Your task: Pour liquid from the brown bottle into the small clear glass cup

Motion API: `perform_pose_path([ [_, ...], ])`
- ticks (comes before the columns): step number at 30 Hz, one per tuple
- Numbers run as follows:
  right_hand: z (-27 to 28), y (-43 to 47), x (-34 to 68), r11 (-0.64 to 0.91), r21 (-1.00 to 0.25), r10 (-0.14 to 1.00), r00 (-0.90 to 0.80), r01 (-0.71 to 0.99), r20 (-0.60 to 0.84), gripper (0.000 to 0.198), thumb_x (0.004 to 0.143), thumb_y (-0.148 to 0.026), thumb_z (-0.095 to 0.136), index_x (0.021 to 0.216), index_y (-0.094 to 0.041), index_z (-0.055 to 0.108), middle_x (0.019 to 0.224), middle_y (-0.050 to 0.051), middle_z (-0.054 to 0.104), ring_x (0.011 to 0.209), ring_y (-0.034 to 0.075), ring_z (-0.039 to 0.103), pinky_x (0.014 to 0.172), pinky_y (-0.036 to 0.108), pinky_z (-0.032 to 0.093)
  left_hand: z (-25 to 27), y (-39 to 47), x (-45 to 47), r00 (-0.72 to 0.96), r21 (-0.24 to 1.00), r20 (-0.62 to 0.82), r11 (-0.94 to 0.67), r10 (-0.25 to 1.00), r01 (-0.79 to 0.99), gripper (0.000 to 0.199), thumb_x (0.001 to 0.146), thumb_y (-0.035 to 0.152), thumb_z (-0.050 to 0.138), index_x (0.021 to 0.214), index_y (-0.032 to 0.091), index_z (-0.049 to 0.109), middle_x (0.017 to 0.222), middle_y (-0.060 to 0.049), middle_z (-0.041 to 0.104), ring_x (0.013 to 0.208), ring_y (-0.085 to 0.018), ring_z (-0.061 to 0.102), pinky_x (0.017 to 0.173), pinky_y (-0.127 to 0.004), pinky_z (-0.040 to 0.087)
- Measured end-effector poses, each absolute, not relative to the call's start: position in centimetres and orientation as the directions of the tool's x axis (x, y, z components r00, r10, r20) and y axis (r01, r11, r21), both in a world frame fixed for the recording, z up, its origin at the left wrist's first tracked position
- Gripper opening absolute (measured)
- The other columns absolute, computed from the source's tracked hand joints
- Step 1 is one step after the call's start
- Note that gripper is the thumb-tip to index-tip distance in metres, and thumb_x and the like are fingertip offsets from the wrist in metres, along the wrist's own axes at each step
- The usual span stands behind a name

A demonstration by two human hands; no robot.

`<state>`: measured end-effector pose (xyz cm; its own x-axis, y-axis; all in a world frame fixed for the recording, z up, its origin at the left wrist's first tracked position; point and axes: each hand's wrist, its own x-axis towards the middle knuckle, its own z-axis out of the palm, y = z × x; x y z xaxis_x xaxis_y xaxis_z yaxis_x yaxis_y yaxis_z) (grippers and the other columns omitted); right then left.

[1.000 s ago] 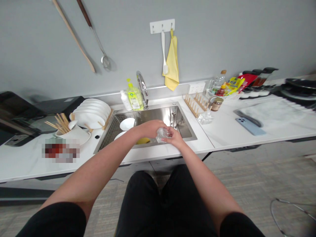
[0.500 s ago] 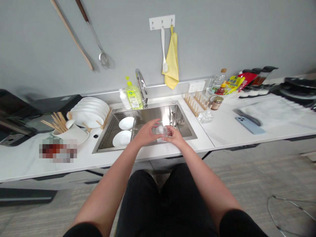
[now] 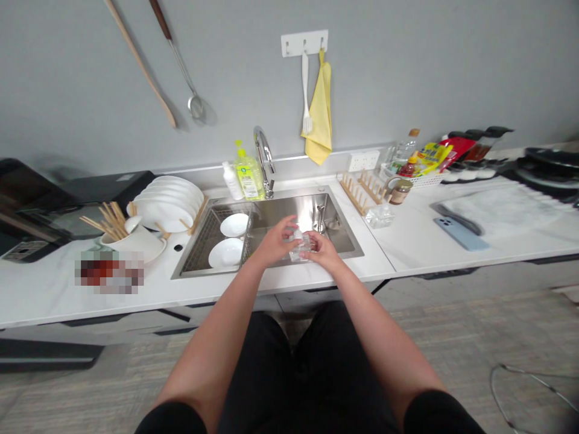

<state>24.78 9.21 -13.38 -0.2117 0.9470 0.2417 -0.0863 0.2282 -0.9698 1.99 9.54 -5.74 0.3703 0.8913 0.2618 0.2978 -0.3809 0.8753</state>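
Observation:
Over the front part of the steel sink point(image 3: 357, 253), I have a small clear glass container point(image 3: 300, 247) between my hands. My left hand point(image 3: 275, 242) curves round its left side, thumb and fingers on its upper part. From the right, my right hand point(image 3: 324, 252) grips the lower part, fingers wrapped round it. The container's exact shape is partly hidden by my fingers. Another clear container point(image 3: 380, 216) rests on the counter right of the sink. A wire basket point(image 3: 194, 250) in the sink's left side holds two white bowls point(image 3: 226, 253).
Behind the sink stand a faucet point(image 3: 263, 154), a yellow-green soap bottle point(image 3: 248, 175) and a white bottle point(image 3: 232, 181). White plates point(image 3: 169, 205) stand racked at left beside a chopstick pot point(image 3: 140, 244). At right are a wooden rack point(image 3: 362, 190), a jar point(image 3: 400, 191) and a blue phone point(image 3: 461, 234).
My left hand has closed in on the container's upper part, where its fingers were spread wider before. The view has shifted slightly, and my right hand keeps its grip.

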Motion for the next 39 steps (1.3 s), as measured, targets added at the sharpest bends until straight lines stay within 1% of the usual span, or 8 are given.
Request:
perform_pose_path([
  [3,-13.4,9.2,24.8,0.23,-0.969,0.942,-0.23,-0.087,0.244,0.084,0.058,-0.058,0.11,0.126,-0.027,0.072,0.12,0.006,0.081,0.105,0.03,0.078,0.099,0.044,0.063,-6.1,9.5,1.7,0.414,0.909,0.282,-0.379,0.865,0.173,0.084,0.091,0.037,0.084,0.168,0.027,0.052,0.146,-0.016,0.071,0.123,-0.028,0.077,0.111,-0.048,0.061],
  [8,-13.2,9.1,24.8,0.244,-0.965,0.937,-0.236,-0.09,0.259,0.08,0.059,-0.057,0.11,0.124,-0.027,0.073,0.12,0.006,0.08,0.104,0.03,0.078,0.098,0.044,0.064,-6.1,9.1,2.2,0.348,0.874,0.284,-0.39,0.894,0.289,0.096,0.081,0.039,0.098,0.166,0.026,0.054,0.142,-0.014,0.073,0.123,-0.028,0.076,0.114,-0.048,0.06],
  [13,-13.3,9.1,24.9,0.238,-0.967,0.933,-0.255,-0.092,0.254,0.082,0.059,-0.058,0.11,0.126,-0.027,0.073,0.118,0.006,0.081,0.102,0.03,0.079,0.096,0.043,0.064,-6.3,9.0,1.9,0.392,0.915,0.306,-0.382,0.868,0.132,0.081,0.093,0.041,0.087,0.166,0.026,0.053,0.143,-0.015,0.071,0.123,-0.026,0.077,0.109,-0.045,0.062],
  [18,-13.3,9.1,24.9,0.249,-0.963,0.932,-0.245,-0.099,0.266,0.081,0.06,-0.058,0.11,0.126,-0.028,0.074,0.122,0.007,0.081,0.108,0.031,0.079,0.097,0.043,0.065,-6.9,8.9,3.4,0.271,0.843,0.349,-0.427,0.897,0.328,0.088,0.078,0.035,0.099,0.157,0.026,0.062,0.122,-0.007,0.077,0.118,-0.026,0.077,0.112,-0.045,0.06],
  [22,-13.1,9.1,24.9,0.229,-0.964,0.935,-0.243,-0.137,0.257,0.082,0.058,-0.059,0.11,0.124,-0.028,0.073,0.12,0.006,0.081,0.107,0.031,0.078,0.096,0.043,0.065,-7.7,9.2,4.4,0.172,0.921,0.325,-0.352,0.93,0.164,0.082,0.078,0.038,0.1,0.152,0.021,0.068,0.108,-0.006,0.081,0.109,-0.026,0.082,0.112,-0.047,0.062],
  [28,-12.6,8.8,25.3,0.19,-0.971,0.922,-0.312,-0.145,0.227,0.083,0.056,-0.058,0.112,0.124,-0.028,0.075,0.112,0.005,0.082,0.1,0.03,0.078,0.093,0.043,0.064,-7.6,9.3,2.6,0.316,0.956,0.257,-0.288,0.913,0.054,0.086,0.078,0.047,0.102,0.152,0.018,0.071,0.107,-0.01,0.085,0.111,-0.029,0.083,0.112,-0.05,0.063],
  [35,-12.2,8.5,25.2,0.198,-0.971,0.916,-0.327,-0.132,0.231,0.082,0.056,-0.059,0.111,0.122,-0.028,0.074,0.115,0.006,0.082,0.103,0.031,0.079,0.091,0.043,0.064,-7.7,9.0,2.5,0.375,0.935,0.264,-0.331,0.889,0.125,0.072,0.09,0.051,0.091,0.151,0.018,0.072,0.131,-0.018,0.085,0.127,-0.033,0.08,0.12,-0.053,0.058],
  [39,-12.7,8.3,24.9,0.203,-0.977,0.954,-0.211,-0.063,0.212,0.086,0.051,-0.063,0.111,0.119,-0.028,0.071,0.115,0.007,0.081,0.103,0.031,0.078,0.092,0.045,0.065,-8.4,8.1,-0.2,0.355,0.876,0.335,-0.427,0.873,0.223,0.083,0.095,0.048,0.087,0.169,0.026,0.056,0.162,-0.017,0.071,0.154,-0.034,0.065,0.131,-0.056,0.05],
])
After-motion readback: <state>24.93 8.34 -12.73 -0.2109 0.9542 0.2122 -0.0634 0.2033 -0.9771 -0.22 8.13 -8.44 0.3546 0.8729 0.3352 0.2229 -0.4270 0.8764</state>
